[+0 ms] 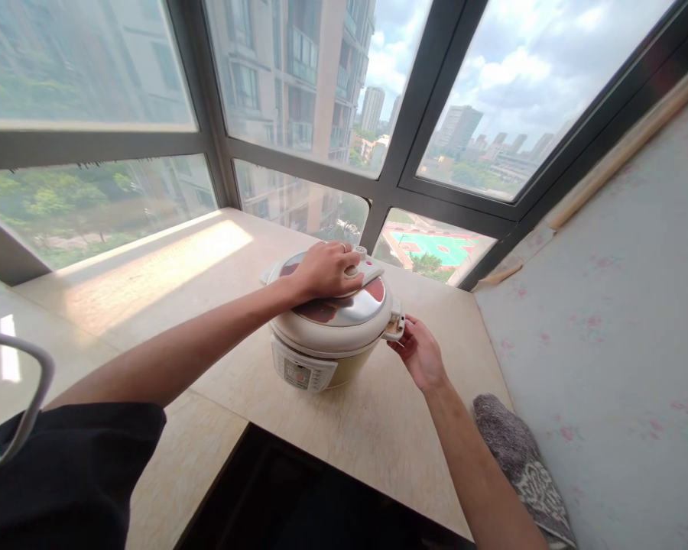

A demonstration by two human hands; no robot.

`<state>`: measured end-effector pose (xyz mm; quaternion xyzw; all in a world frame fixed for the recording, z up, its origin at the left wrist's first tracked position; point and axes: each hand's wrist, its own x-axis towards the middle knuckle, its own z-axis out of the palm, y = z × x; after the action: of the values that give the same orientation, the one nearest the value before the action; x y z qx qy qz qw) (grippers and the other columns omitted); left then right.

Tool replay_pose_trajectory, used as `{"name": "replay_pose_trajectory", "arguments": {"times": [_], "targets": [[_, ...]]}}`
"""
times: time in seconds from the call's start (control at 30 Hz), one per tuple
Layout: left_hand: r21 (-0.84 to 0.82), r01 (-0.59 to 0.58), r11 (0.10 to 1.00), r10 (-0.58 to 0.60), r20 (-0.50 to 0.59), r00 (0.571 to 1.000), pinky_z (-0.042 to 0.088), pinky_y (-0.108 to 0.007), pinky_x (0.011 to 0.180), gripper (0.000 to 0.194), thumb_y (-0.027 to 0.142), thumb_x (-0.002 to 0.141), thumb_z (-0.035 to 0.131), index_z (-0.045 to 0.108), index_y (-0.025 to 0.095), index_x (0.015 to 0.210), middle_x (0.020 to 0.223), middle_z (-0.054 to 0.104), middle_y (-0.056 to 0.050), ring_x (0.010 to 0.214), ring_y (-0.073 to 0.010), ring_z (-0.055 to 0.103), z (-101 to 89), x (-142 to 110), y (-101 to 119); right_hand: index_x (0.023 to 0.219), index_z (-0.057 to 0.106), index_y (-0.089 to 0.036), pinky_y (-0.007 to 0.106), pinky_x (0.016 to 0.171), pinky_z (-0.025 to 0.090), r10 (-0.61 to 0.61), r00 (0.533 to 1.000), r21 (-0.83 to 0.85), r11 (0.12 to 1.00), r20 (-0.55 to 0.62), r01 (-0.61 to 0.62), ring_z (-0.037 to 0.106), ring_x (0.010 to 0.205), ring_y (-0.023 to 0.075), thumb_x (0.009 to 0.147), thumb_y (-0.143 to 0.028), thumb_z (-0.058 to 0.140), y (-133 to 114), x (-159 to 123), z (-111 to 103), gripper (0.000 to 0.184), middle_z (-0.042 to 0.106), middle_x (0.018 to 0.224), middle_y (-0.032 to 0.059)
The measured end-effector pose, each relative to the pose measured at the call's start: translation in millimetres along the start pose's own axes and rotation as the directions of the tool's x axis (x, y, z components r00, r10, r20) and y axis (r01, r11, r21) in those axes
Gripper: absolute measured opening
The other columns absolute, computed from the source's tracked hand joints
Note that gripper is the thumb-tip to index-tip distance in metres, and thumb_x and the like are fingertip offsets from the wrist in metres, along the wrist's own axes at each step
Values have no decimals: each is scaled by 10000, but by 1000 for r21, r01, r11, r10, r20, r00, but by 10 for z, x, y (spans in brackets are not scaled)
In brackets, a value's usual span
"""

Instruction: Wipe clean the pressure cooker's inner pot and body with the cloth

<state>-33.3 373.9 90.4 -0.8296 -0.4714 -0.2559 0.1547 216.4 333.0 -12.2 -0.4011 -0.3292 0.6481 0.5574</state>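
Observation:
A white electric pressure cooker stands upright on the pale countertop, its control panel facing toward me. Its shiny lid sits on top. My left hand is wrapped over the lid handle, fingers closed around it. At the cooker's right side, the fingers of my right hand are curled at the side handle, touching it from the outside and below. Part of the lid is hidden under my left hand and forearm.
Behind the counter rise dark-framed windows. A black glossy panel lies at the near edge. To the right, a grey patterned cloth rests against the flowered wall. A grey looped tube curves in at left.

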Motion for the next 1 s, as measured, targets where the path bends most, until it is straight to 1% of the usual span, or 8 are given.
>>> {"name": "replay_pose_trajectory", "arguments": {"times": [0.17, 0.27, 0.33, 0.4, 0.53, 0.73, 0.87, 1.0], "targets": [[-62, -135, 989, 138, 63, 988, 375, -323, 692, 335, 463, 871, 507, 675, 175, 854, 869, 644, -75, 790, -206, 559, -38, 29, -149, 950, 692, -212, 267, 635, 552, 9, 1000, -8, 1000, -3, -9, 652, 731, 147, 619, -380, 839, 3, -8, 10, 400, 727, 865, 8], [-148, -243, 959, 258, 94, 962, 404, -320, 744, 390, 514, 899, 498, 681, 175, 957, 914, 642, -78, 815, -203, 564, -83, 23, -270, 939, 682, -213, 269, 641, 550, 4, 1000, -18, 1000, -9, -4, 652, 725, 149, 623, -364, 829, -4, 2, 10, 380, 724, 853, 6], [-186, -276, 943, 297, 92, 951, 420, -323, 787, 427, 537, 916, 482, 678, 173, 1024, 954, 647, -87, 843, -206, 573, -95, 11, -318, 925, 673, -212, 269, 645, 550, 3, 1000, -16, 1000, -9, -3, 653, 719, 148, 643, -384, 821, -15, 17, 12, 361, 722, 851, 7], [-186, -261, 947, 280, 86, 956, 428, -328, 805, 428, 533, 916, 481, 675, 168, 1030, 973, 653, -94, 861, -212, 581, -93, 1, -317, 913, 661, -204, 261, 624, 544, 18, 1000, -10, 1000, -2, -18, 650, 704, 147, 663, -434, 812, -21, 36, 28, 372, 720, 849, 14], [-138, -164, 977, 177, 87, 980, 438, -332, 785, 363, 484, 891, 511, 676, 171, 972, 957, 658, -89, 858, -219, 591, -80, -14, -215, 908, 623, -194, 235, 514, 494, 31, 999, -36, 999, -20, -32, 613, 630, 136, 636, -558, 812, 27, 77, 133, 493, 687, 792, 10], [-64, -74, 995, 81, 114, 990, 453, -355, 850, 293, 429, 903, 530, 676, 180, 957, 957, 668, -88, 927, -237, 619, -100, -31, -112, 758, 513, -203, 200, 377, 351, -174, 966, -122, 981, -190, 153, 440, 478, 79, 639, -712, 733, 186, 127, 349, 567, 480, 607, -61], [1, -52, 999, 52, 138, 989, 457, -365, 830, 300, 442, 925, 521, 682, 190, 960, 979, 672, -94, 944, -248, 624, -123, -32, -72, 740, 491, -205, 207, 346, 313, -222, 960, -179, 965, -168, 192, 406, 431, 79, 688, -724, 671, 204, 135, 377, 552, 447, 572, -63], [63, 9, 998, -17, 123, 992, 456, -367, 769, 299, 454, 913, 531, 679, 194, 901, 955, 674, -92, 919, -255, 626, -125, -45, -21, 726, 477, -206, 199, 338, 282, -232, 958, -201, 959, -166, 198, 392, 418, 77, 683, -670, 668, 181, 168, 381, 504, 437, 556, -64]]}}
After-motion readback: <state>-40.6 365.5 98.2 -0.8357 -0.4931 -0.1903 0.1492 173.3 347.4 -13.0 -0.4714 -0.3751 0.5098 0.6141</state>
